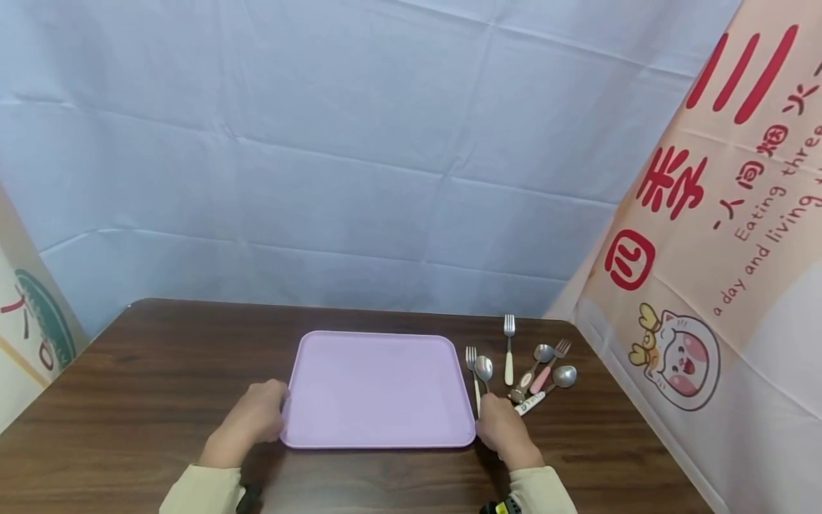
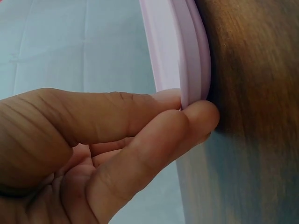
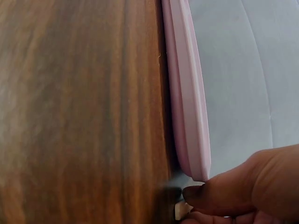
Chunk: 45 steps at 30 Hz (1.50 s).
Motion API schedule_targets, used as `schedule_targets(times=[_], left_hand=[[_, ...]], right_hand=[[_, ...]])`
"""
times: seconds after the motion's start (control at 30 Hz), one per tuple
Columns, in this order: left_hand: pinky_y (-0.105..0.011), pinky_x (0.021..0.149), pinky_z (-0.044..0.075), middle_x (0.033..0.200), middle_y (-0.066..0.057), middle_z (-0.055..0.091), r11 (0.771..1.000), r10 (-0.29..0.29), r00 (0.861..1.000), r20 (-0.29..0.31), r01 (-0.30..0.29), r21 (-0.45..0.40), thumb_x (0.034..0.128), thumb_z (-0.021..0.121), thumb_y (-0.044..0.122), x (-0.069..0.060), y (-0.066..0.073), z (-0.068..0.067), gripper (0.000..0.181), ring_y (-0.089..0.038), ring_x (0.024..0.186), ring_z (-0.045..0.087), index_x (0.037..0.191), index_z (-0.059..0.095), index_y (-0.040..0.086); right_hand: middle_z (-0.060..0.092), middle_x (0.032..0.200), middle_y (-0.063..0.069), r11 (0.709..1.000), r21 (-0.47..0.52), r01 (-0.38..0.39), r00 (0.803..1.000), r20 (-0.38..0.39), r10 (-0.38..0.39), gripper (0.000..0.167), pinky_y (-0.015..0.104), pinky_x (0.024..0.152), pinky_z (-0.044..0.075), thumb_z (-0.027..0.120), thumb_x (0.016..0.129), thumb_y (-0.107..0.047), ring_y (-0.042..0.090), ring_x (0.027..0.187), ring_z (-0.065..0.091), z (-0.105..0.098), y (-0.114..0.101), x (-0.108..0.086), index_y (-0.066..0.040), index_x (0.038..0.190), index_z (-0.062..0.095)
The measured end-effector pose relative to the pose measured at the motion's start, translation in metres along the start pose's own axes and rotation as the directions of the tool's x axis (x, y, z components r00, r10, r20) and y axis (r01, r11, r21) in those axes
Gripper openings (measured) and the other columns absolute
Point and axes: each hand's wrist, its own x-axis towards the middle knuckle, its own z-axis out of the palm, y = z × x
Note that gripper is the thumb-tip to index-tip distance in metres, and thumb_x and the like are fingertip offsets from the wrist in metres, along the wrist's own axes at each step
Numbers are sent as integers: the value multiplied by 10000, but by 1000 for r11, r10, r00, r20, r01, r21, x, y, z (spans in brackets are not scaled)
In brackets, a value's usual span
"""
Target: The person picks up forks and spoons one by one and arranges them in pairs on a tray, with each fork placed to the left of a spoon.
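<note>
A pale purple rectangular tray (image 1: 379,389) lies flat on the dark wooden table. My left hand (image 1: 257,410) pinches its left edge near the front. In the left wrist view, thumb and fingers of the left hand (image 2: 135,126) close over the tray's rim (image 2: 191,56). At the front right corner, my right hand (image 1: 504,428) grips the tray, its fingers curled. The right wrist view has the right hand (image 3: 247,191) against the end of the tray's rim (image 3: 189,93); its other fingertips are partly hidden. A fork (image 1: 477,389) and a spoon (image 1: 484,369) lie beside the right hand.
Further right lie a fork with a cream handle (image 1: 509,357), a fork with a pink handle (image 1: 549,368), a spoon with a brown handle (image 1: 526,378) and a spoon with a white handle (image 1: 536,401). A pale blue curtain (image 1: 321,178) hangs behind the table (image 1: 160,371).
</note>
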Motion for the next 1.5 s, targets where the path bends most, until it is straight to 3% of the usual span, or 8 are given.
schedule_targets(times=[0.37, 0.53, 0.83, 1.1, 1.5], left_hand=[[-305, 428, 415, 623, -71, 484, 1000, -14, 1000, 5, 14, 8, 589, 566, -146, -1, 4, -1, 198, -232, 554, 473, 673, 527, 28], [-302, 427, 416, 611, -66, 482, 1000, -5, 1000, 1, 5, 15, 602, 557, -140, -1, 3, -1, 189, -226, 545, 472, 653, 513, 37], [-304, 435, 420, 620, -68, 489, 1000, -5, 1000, 1, 5, 21, 589, 567, -140, -1, 2, 1, 190, -230, 560, 475, 674, 533, 26], [-298, 423, 410, 605, -66, 471, 1000, 9, 1000, -15, -9, 27, 619, 552, -138, -1, 3, 1, 177, -226, 545, 464, 656, 514, 31], [-298, 424, 396, 613, -67, 462, 999, 11, 1000, -25, -10, 33, 618, 544, -137, -2, 3, 2, 172, -227, 553, 455, 669, 520, 26]], right_hand=[[501, 583, 82, 999, 15, 33, 998, -57, -32, 207, 400, 488, 450, 627, 729, -5, 232, 548, 486, 3, 5, 2, -56, 583, 489], [536, 596, 94, 998, 5, 69, 994, -84, -69, 140, 413, 511, 473, 630, 697, 13, 265, 576, 534, 3, 8, 5, -31, 607, 532], [480, 487, 39, 993, 114, 18, 1000, -26, -15, 141, 278, 395, 438, 595, 734, 30, 180, 412, 493, 3, 9, 10, -22, 614, 540], [582, 580, 83, 998, 44, 35, 992, -119, -30, 154, 420, 553, 499, 661, 704, -47, 331, 615, 585, 5, 14, 18, -52, 584, 566], [517, 510, 43, 997, 72, -40, 994, -96, 47, 231, 395, 457, 430, 578, 650, -9, 282, 562, 544, 4, 6, 21, -95, 479, 450]])
